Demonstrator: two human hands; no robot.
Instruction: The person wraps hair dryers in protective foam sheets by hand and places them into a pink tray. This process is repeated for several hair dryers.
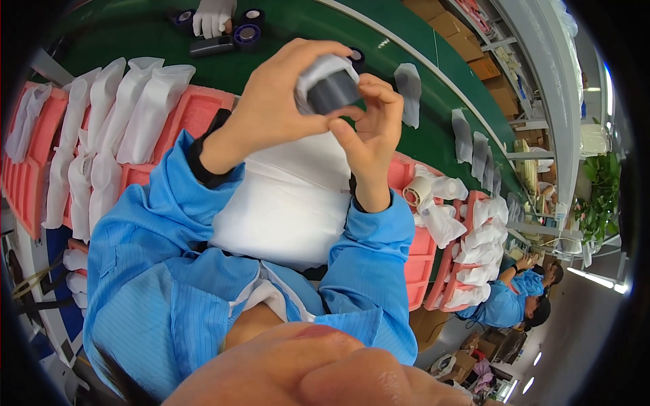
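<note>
Both hands hold up a dark grey cylinder (333, 93) partly covered by a white wrap (325, 65), over the front of the green table. My left hand (277, 101) curls round its left side and top, fingers over the wrap. With bent fingers and thumb, my right hand (374, 125) grips its right side and lower edge. Below them lies a stack of thin white sheets or bags (284, 203); which of the two I cannot tell. The far end of the cylinder is hidden.
Pink trays (196, 115) with several white-wrapped pieces (152, 111) stand at left; more pink trays (418, 260) stand at right. On the green table (284, 24) are dark round parts (247, 34), a black device (210, 46) and a co-worker's gloved hand (214, 16). Wrapped pieces (407, 95) lie farther right.
</note>
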